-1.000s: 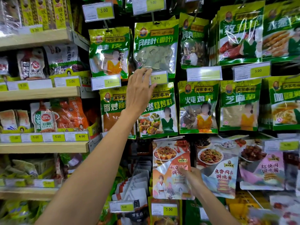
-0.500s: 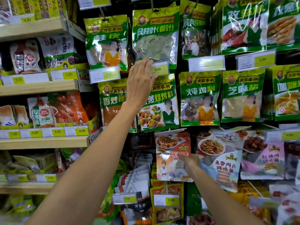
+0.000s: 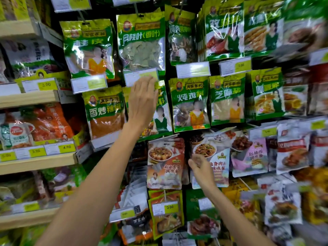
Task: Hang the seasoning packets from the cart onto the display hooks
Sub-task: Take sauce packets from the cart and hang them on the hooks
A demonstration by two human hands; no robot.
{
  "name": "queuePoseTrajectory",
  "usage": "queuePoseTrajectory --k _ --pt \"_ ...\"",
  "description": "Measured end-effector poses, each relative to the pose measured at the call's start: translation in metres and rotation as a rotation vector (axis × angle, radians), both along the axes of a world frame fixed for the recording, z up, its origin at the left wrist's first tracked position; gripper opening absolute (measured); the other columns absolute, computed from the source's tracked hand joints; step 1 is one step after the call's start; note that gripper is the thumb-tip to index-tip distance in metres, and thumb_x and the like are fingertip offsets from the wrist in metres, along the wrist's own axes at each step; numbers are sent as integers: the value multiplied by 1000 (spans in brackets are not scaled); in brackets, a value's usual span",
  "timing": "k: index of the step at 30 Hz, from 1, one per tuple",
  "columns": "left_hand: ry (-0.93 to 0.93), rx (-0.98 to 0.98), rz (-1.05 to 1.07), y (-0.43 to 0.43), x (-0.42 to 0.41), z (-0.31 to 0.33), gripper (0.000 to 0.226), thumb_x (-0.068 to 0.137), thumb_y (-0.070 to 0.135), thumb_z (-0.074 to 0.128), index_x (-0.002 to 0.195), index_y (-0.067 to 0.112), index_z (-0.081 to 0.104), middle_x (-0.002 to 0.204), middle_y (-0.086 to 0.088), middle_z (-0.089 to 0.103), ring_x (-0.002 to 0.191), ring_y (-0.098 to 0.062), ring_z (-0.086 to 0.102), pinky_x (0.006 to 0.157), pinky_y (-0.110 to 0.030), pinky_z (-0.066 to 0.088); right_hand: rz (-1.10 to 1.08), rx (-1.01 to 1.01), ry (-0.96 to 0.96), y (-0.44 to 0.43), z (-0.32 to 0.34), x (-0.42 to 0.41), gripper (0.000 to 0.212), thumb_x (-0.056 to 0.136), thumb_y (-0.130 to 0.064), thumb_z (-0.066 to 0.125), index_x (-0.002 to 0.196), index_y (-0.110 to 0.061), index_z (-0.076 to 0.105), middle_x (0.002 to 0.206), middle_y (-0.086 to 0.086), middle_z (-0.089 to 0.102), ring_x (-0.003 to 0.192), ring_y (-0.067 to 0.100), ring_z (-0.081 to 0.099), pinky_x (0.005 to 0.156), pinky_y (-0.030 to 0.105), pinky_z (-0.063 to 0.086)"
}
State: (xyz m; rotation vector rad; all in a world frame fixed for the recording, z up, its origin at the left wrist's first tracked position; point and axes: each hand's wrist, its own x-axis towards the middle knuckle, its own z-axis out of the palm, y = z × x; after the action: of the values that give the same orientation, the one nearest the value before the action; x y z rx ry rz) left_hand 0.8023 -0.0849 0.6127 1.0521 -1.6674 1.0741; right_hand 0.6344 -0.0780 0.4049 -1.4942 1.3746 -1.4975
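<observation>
An orange mapo-tofu seasoning packet (image 3: 165, 164) hangs on the hook display, below a row of green packets. My right hand (image 3: 200, 167) is just to its right with relaxed fingers, holding nothing, in front of a neighbouring noodle-picture packet (image 3: 218, 157). My left hand (image 3: 142, 100) is raised higher with straight fingers. Its fingertips reach the price tag (image 3: 134, 78) under the bay-leaf packet (image 3: 142, 41), and it covers much of a green barbecue-spice packet (image 3: 162, 110). No cart is in view.
Green hanging packets fill the upper rows, such as a cinnamon one (image 3: 88, 48) and a stew-spice one (image 3: 190, 103). Wooden shelves (image 3: 35, 98) with bagged goods and yellow price labels stand at the left. More packets hang at the lower right (image 3: 291, 151), blurred.
My right hand has come off the orange packet's right edge, and the packet now hangs on its own. My left hand stays by the price tag. The view has swung to the right.
</observation>
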Motion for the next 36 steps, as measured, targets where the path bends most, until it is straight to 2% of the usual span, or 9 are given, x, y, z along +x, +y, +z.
queuePoseTrajectory --k 7,12,16,20,22,25,27,31,36 --pt "-21 165 -345 19 -111 -103 22 92 8 54 108 -4 63 105 -19 66 101 -33 63 91 -42 47 -237 -83 -10 56 -9 -104 23 99 -24 48 111 -11 63 98 1 64 85 11 59 67 12 45" --pt "89 478 -541 37 -213 -198 18 93 4 52 97 -6 65 94 -22 67 90 -35 65 86 -35 37 -382 66 72 101 -59 -198 33 100 -25 46 90 0 66 78 18 63 79 33 63 71 45 50" --pt "230 993 -681 62 -300 -283 25 100 15 42 105 1 62 103 -16 62 100 -31 56 87 -33 35 -505 165 94 154 -115 -279 24 98 -21 51 77 -18 62 66 3 62 57 4 58 52 14 42" --pt "265 1252 -804 99 -383 -355 22 99 14 45 86 8 61 78 -5 58 75 -24 56 67 -32 36 -654 343 93 211 -174 -354 19 96 -20 55 87 -13 70 75 1 68 71 14 60 64 28 43" --pt "244 1375 -830 117 -420 -385 21 98 13 47 94 4 65 82 -4 62 77 -21 58 66 -26 35 -714 427 111 237 -200 -385 21 95 -15 55 85 -5 71 76 5 69 72 15 59 59 24 37" --pt "180 1552 -819 134 -466 -423 23 97 15 49 105 3 67 95 -12 68 87 -24 61 70 -21 38 -807 530 40 271 -233 -420 26 95 -14 54 81 3 68 77 16 69 74 27 63 65 36 41" --pt "145 1633 -822 141 -497 -444 20 95 11 52 103 1 67 99 -15 69 95 -25 61 79 -23 41 -880 594 8 288 -254 -441 26 96 -16 53 77 -5 67 72 8 66 70 22 60 61 31 37" --pt "21 1742 -833 148 -553 -483 15 93 6 55 90 -1 67 79 -20 66 76 -27 61 66 -30 35 -1009 718 -87 312 -298 -481 29 96 -18 53 71 -10 65 70 11 68 66 24 62 61 32 43" --pt "-169 1873 -861 142 -625 -537 18 95 9 51 94 -1 65 80 -18 63 76 -25 56 61 -26 29 -1162 806 -217 320 -353 -528 27 96 -18 54 75 -6 67 67 6 65 66 23 61 58 26 37"
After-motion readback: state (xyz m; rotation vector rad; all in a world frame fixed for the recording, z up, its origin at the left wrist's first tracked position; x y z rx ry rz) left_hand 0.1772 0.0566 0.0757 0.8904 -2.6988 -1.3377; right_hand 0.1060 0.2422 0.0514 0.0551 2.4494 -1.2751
